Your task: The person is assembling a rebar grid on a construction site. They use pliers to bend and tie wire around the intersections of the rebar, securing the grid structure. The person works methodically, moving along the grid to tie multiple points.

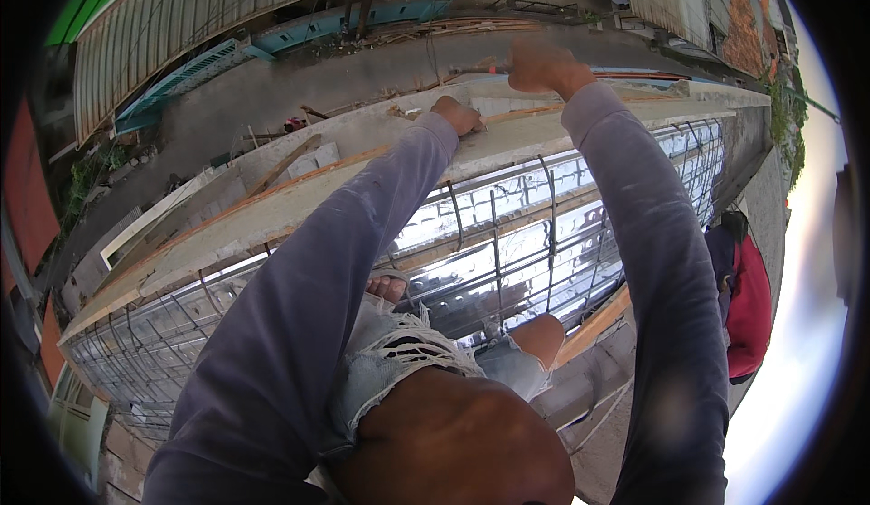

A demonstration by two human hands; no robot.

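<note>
My right hand (546,68) is closed in a fist, raised over the far edge of a long pale board (362,165). From its left side juts a thin tool with a reddish part near the fist, which looks like a hammer (476,69). Lower and to the left, my left hand (459,115) rests at the board's edge with its fingers pinched together. Whatever is between those fingertips is too small to make out. Both arms reach forward in grey sleeves across a grid of steel rebar (497,251) laid over shiny silver sheets (535,278).
My bent knee (453,441) and a foot (388,286) are close to the rebar. A red and dark bag or garment (749,310) is at the right. Beyond the board, a street (362,79) lies far below, with corrugated roofs (195,29) across it. Wires cross above the street.
</note>
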